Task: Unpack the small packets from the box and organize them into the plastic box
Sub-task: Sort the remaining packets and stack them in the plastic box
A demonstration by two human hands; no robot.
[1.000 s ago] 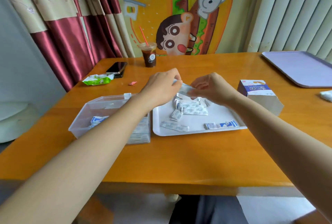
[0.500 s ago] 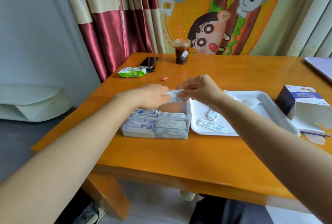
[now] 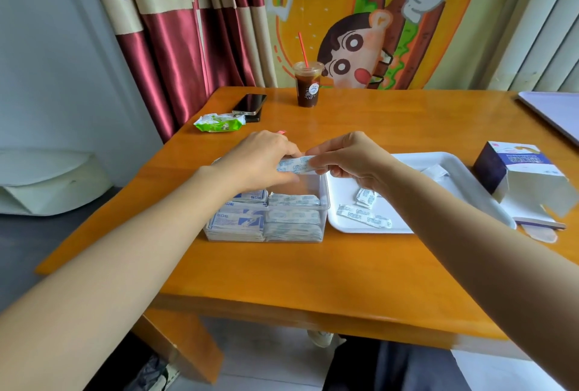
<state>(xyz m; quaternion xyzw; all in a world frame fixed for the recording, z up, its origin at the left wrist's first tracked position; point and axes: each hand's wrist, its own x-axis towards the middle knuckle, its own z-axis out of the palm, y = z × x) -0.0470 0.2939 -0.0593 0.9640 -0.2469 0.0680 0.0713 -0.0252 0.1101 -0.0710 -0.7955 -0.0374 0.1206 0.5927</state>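
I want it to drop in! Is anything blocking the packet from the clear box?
Nothing visible does. The left hand and right hand hold the packet just over the open plastic box, and the stacked packets inside lie lower down.

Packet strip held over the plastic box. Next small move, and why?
Probably lower the packet strip onto the white stack in the plastic box: left hand and right hand pinch it above that side, and it matches those packets.

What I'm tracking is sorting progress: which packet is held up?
The packet pinched between left hand and right hand above the plastic box; others lie inside it or on the white tray.
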